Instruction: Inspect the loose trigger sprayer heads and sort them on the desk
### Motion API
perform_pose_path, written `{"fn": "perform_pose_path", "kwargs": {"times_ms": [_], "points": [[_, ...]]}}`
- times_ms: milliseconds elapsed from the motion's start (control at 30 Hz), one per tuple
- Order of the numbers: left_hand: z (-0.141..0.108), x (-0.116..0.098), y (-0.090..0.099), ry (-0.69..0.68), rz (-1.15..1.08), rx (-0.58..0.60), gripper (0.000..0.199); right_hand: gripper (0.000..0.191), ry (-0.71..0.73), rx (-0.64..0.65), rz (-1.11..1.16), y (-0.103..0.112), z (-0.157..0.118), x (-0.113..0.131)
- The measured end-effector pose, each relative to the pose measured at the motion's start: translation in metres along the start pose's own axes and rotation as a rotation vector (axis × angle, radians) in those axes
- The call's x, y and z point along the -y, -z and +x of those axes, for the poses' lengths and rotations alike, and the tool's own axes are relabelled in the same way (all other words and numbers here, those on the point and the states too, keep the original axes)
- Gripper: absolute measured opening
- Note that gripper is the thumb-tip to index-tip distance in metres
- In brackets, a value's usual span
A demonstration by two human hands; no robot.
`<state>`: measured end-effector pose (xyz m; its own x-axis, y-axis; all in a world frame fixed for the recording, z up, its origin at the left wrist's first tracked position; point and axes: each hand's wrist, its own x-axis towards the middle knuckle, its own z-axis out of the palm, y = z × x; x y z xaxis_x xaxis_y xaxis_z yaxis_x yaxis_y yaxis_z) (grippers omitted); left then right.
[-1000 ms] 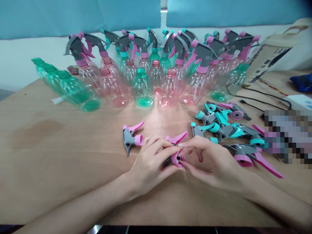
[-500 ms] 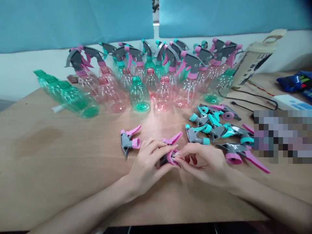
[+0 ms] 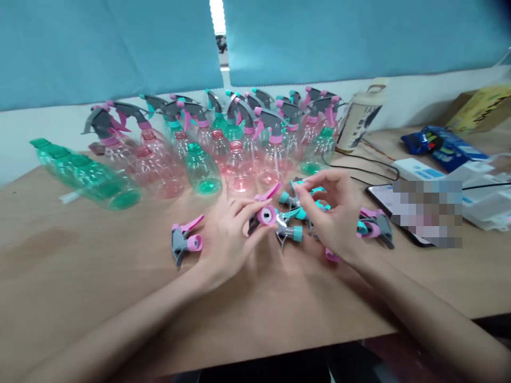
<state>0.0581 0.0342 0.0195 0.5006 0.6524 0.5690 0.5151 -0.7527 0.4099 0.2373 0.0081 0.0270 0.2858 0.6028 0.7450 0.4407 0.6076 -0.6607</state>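
My left hand [image 3: 233, 226] is closed around a grey trigger spray head with a pink collar [image 3: 266, 215], its open collar facing me and its pink trigger pointing up. My right hand [image 3: 333, 213] is raised to the right, apart from that head, with thumb and fingers pinched; anything between the fingertips is too small to make out. Under and behind it lies a pile of spray heads with turquoise collars [image 3: 296, 234], partly hidden by the hand. Another pink-collared spray head [image 3: 186, 243] rests on the table left of my left hand.
Behind stand rows of pink and green bottles [image 3: 238, 170], many topped with spray heads. Green bottles [image 3: 90, 181] form a line at the left. To the right are a phone [image 3: 383, 205], cables, a blue packet [image 3: 447, 149], a cream tumbler [image 3: 359, 119] and clear plastic containers [image 3: 487, 194].
My right hand has left the collar of the held spray head and moved up and right. My left hand still holds that head. The view has swung to the right.
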Motion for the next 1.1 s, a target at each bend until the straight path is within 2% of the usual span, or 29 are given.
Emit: {"fn": "perform_pose_path", "kwargs": {"times_ms": [67,133,200,333,467,533,600,733,867,1000,1100], "points": [[0.019,-0.004,-0.016,-0.044,0.004,-0.051,0.033,0.011,0.026,-0.048,-0.006,0.001,0.002,-0.001],[0.032,-0.008,-0.032,-0.096,-0.011,-0.048,0.024,0.010,0.069,-0.034,-0.003,0.001,0.000,-0.001],[0.037,-0.013,-0.043,-0.166,-0.008,0.036,0.010,0.011,0.138,0.041,-0.015,0.001,-0.004,0.001],[0.032,-0.018,-0.045,-0.194,0.005,0.124,0.029,0.011,0.227,0.202,-0.043,-0.001,-0.012,0.003],[0.023,-0.003,-0.027,-0.151,0.045,0.115,0.017,0.008,0.178,0.287,-0.074,-0.005,-0.016,-0.001],[0.018,0.009,-0.011,-0.103,0.072,0.138,0.019,0.007,0.163,0.347,-0.117,-0.006,-0.018,-0.004],[0.011,0.020,0.008,-0.046,0.123,0.113,0.020,0.007,0.154,0.423,-0.173,-0.008,-0.019,-0.006],[-0.009,0.034,0.055,0.095,0.226,0.185,0.023,0.007,0.142,0.554,-0.257,-0.012,-0.025,-0.010],[-0.032,0.048,0.093,0.197,0.300,0.348,0.030,0.007,0.169,0.641,-0.231,-0.016,-0.031,-0.011],[-0.051,0.061,0.104,0.164,0.363,0.392,0.048,0.016,0.200,0.736,-0.213,-0.017,-0.036,-0.009],[-0.057,0.067,0.097,0.117,0.389,0.412,0.035,0.021,0.198,0.819,-0.233,-0.018,-0.039,-0.010]]}}
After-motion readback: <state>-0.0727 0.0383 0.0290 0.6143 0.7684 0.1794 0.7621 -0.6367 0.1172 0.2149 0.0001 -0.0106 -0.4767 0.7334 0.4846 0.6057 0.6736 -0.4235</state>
